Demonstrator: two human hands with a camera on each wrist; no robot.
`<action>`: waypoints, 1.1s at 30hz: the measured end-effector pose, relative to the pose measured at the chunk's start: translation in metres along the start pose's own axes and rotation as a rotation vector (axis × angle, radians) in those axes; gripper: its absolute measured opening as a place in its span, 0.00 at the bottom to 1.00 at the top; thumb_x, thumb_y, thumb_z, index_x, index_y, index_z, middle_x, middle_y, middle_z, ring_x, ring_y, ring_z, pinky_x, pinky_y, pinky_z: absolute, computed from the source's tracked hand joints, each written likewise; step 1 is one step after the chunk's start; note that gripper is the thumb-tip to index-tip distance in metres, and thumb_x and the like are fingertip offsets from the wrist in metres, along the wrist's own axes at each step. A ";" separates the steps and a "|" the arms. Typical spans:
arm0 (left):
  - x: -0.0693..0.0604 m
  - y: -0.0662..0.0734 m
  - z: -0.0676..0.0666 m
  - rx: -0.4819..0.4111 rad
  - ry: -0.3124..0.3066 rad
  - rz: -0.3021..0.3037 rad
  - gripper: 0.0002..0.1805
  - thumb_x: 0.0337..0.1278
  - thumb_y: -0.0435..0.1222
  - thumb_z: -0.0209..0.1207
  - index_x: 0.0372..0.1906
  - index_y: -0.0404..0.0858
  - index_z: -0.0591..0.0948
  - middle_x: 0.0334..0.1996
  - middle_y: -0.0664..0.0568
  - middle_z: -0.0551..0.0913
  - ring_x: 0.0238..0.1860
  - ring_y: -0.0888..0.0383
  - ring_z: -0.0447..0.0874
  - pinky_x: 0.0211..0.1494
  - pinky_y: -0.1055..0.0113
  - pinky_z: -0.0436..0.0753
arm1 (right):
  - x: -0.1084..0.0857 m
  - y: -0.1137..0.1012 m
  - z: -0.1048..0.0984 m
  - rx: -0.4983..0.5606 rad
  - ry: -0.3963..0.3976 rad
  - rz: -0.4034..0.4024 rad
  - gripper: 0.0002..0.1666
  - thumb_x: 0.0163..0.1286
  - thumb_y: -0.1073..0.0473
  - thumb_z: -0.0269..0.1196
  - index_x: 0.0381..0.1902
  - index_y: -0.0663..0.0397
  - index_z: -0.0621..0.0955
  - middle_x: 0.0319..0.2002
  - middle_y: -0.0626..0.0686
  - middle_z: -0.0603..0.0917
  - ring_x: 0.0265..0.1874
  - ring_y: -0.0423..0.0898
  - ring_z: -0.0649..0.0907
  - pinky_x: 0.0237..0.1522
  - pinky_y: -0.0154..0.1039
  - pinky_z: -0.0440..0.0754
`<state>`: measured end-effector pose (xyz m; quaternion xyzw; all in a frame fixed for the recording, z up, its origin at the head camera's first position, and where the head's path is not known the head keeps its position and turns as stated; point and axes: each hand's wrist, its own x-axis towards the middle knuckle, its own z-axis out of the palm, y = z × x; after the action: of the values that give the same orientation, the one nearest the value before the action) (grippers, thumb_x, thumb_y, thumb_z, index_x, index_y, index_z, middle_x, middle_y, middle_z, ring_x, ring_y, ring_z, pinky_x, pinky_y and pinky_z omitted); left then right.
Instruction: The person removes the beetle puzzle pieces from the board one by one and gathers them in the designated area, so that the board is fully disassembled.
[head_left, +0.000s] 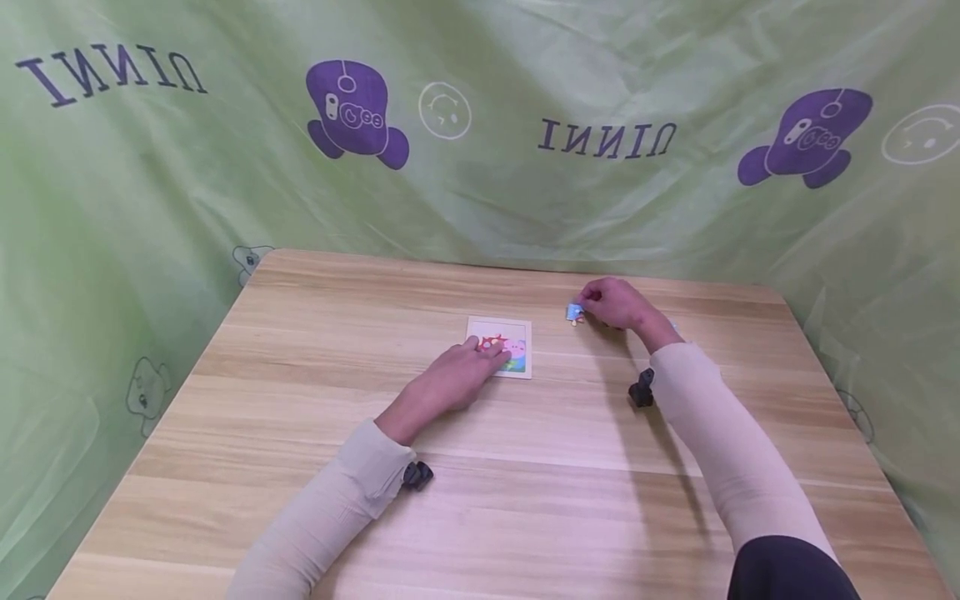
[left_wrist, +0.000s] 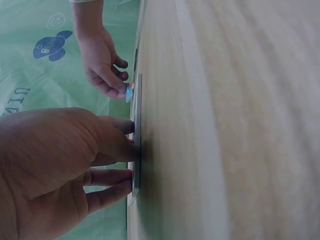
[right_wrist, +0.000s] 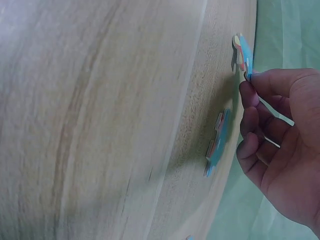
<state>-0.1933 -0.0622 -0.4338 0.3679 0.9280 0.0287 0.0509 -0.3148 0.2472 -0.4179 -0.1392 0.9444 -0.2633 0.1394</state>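
Observation:
A square jigsaw tray (head_left: 528, 354) with a pale border lies on the table, and part of a bright cartoon picture with red and pink areas shows inside it. My left hand (head_left: 456, 375) rests its fingertips on that picture, covering part of it; the left wrist view shows the fingers (left_wrist: 112, 192) reaching to the thin tray. To the right and slightly farther back, my right hand (head_left: 617, 304) pinches a light-blue jigsaw piece (right_wrist: 246, 52) between thumb and index finger. Another blue-topped jigsaw piece (right_wrist: 218, 142) lies on the table below the right hand's curled other fingers.
A small blue bit (right_wrist: 189, 238) shows at the bottom of the right wrist view. The wooden table (head_left: 525, 517) meets a green printed curtain (head_left: 487, 208) at its back edge. Small black devices (head_left: 642, 390) sit at both wrists.

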 end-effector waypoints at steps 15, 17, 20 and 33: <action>-0.001 -0.001 -0.002 -0.005 0.002 0.004 0.31 0.71 0.23 0.54 0.76 0.39 0.70 0.73 0.45 0.70 0.58 0.42 0.77 0.55 0.56 0.81 | 0.002 -0.002 0.002 -0.094 0.037 0.007 0.14 0.80 0.58 0.57 0.51 0.63 0.84 0.37 0.56 0.83 0.26 0.48 0.77 0.31 0.44 0.78; -0.001 -0.001 -0.002 -0.005 0.001 0.005 0.31 0.70 0.23 0.54 0.76 0.39 0.70 0.73 0.45 0.70 0.56 0.43 0.76 0.53 0.57 0.81 | 0.003 -0.002 0.003 -0.132 0.047 -0.010 0.14 0.80 0.58 0.57 0.50 0.63 0.84 0.37 0.56 0.83 0.29 0.49 0.78 0.37 0.47 0.79; 0.000 -0.001 -0.003 -0.007 -0.006 0.000 0.31 0.70 0.23 0.54 0.76 0.39 0.70 0.74 0.45 0.69 0.58 0.42 0.76 0.55 0.56 0.81 | 0.005 -0.002 0.004 -0.188 0.062 -0.032 0.14 0.79 0.58 0.58 0.50 0.63 0.84 0.37 0.56 0.84 0.34 0.51 0.80 0.45 0.50 0.79; -0.001 0.001 -0.003 -0.041 -0.030 -0.032 0.30 0.73 0.24 0.53 0.77 0.40 0.69 0.77 0.43 0.64 0.70 0.38 0.69 0.69 0.49 0.73 | 0.004 -0.006 0.005 -0.228 0.063 -0.026 0.13 0.79 0.58 0.58 0.48 0.62 0.84 0.37 0.56 0.83 0.36 0.53 0.79 0.44 0.50 0.78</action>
<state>-0.1922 -0.0627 -0.4309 0.3524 0.9321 0.0413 0.0727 -0.3158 0.2389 -0.4197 -0.1578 0.9703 -0.1602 0.0893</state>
